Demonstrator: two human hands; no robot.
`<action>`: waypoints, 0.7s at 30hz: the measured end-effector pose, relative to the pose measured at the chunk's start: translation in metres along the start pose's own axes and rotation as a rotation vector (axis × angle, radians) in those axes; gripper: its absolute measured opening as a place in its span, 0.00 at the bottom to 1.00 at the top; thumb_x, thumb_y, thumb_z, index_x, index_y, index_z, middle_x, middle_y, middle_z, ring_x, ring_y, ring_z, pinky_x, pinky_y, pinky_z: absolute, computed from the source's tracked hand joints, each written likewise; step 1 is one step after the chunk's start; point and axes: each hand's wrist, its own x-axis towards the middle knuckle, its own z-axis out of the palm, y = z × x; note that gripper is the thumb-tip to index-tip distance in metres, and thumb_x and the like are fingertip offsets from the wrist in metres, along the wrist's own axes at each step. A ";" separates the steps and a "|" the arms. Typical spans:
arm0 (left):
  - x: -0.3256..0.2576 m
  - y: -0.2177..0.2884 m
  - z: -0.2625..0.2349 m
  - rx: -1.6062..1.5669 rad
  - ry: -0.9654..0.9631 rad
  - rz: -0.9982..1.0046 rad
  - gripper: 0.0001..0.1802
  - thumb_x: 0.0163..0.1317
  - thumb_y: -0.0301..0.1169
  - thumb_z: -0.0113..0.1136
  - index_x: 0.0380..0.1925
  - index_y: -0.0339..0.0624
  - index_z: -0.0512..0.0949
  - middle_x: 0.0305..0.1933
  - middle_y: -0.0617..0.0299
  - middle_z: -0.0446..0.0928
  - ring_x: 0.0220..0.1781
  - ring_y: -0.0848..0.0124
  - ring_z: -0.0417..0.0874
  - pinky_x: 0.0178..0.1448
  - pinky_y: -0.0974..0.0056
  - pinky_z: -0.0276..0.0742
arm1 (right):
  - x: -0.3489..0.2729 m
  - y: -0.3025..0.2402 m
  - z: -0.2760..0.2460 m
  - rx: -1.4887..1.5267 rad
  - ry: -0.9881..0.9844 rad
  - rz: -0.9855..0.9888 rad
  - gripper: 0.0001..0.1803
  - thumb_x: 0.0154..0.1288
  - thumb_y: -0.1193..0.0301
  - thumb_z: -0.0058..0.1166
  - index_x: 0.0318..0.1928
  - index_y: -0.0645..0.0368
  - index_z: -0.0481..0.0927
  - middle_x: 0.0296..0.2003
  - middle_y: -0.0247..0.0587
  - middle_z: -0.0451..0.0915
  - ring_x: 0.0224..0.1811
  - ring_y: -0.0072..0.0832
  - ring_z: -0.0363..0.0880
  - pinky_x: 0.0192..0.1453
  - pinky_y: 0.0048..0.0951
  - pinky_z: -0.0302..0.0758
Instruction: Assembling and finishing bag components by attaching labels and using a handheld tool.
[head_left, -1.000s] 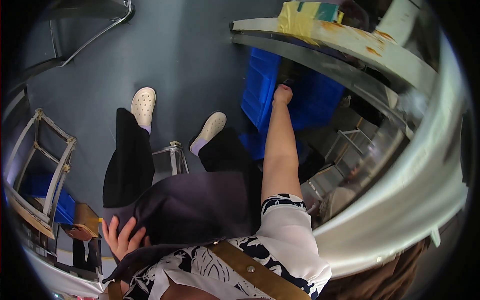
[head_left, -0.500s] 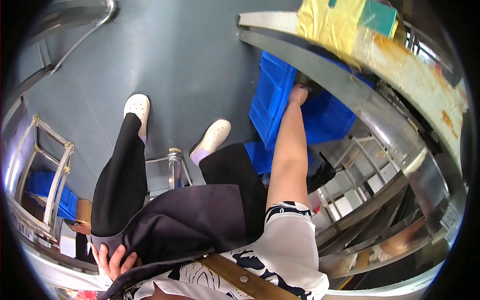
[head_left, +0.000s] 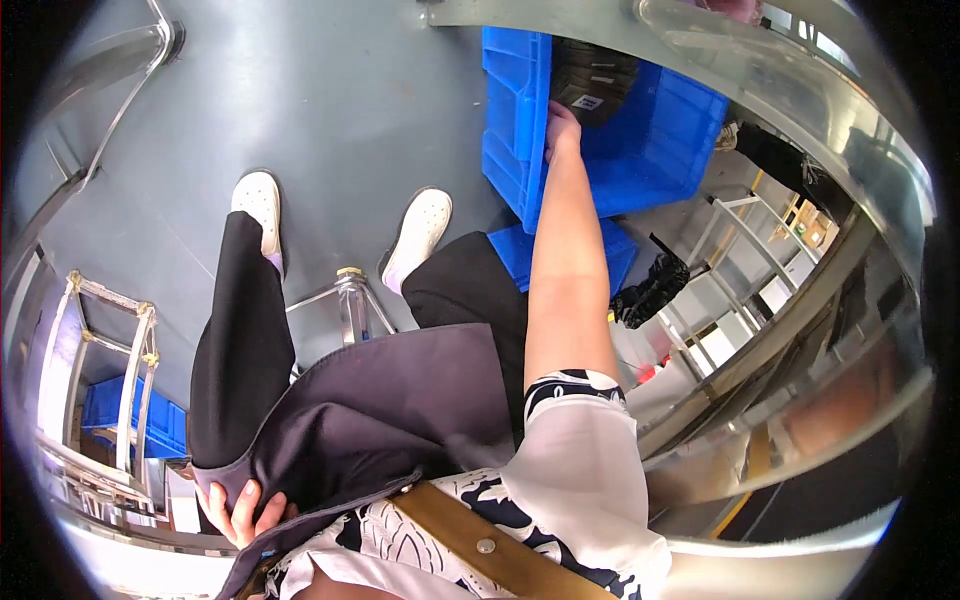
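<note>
A head-worn fisheye camera, the left of a side-by-side pair, looks steeply down over the wearer's apron [head_left: 400, 390] to the floor [head_left: 340, 100], near the torso [head_left: 490, 490] and farther from the shoes [head_left: 419, 228]; at the curved, dark-rimmed right edge, metalwork [head_left: 850, 120] appears too bent to read surely.

Bin [head_left: 515, 130] solid blue; apron [head_left: 430, 385] plain dark purple-grey. Clogs [head_left: 258, 205] off-white; trousers [head_left: 242, 330] black. Sleeve [head_left: 585, 455] white, cuff [head_left: 575, 387] navy-and-white patterned.
</note>
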 end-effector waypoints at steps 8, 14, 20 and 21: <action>0.026 0.009 0.002 -0.132 0.085 0.090 0.13 0.54 0.38 0.69 0.41 0.56 0.83 0.61 0.62 0.77 0.70 0.46 0.67 0.71 0.24 0.56 | -0.119 -0.046 0.008 -0.274 0.744 -0.205 0.12 0.66 0.69 0.53 0.41 0.64 0.83 0.44 0.58 0.83 0.49 0.53 0.81 0.56 0.48 0.76; 0.054 0.039 -0.017 -0.335 0.167 -0.018 0.11 0.54 0.29 0.67 0.39 0.48 0.83 0.62 0.62 0.77 0.72 0.50 0.67 0.75 0.34 0.54 | -0.274 -0.017 0.030 -0.691 0.337 -0.375 0.09 0.66 0.67 0.54 0.42 0.59 0.78 0.40 0.50 0.81 0.45 0.49 0.79 0.52 0.49 0.74; 0.058 0.057 -0.011 -0.460 0.224 0.133 0.09 0.57 0.27 0.64 0.39 0.45 0.81 0.61 0.63 0.76 0.73 0.55 0.66 0.75 0.38 0.52 | -0.438 0.056 0.055 -0.567 -0.920 -0.320 0.18 0.71 0.58 0.49 0.50 0.57 0.80 0.44 0.45 0.85 0.46 0.38 0.83 0.51 0.40 0.78; 0.057 0.059 -0.009 -0.455 0.235 0.152 0.08 0.57 0.27 0.63 0.39 0.45 0.81 0.61 0.63 0.77 0.74 0.56 0.66 0.75 0.38 0.52 | -0.449 0.058 0.045 -0.598 -0.880 -0.331 0.18 0.71 0.58 0.49 0.50 0.57 0.80 0.45 0.45 0.85 0.47 0.38 0.83 0.51 0.40 0.78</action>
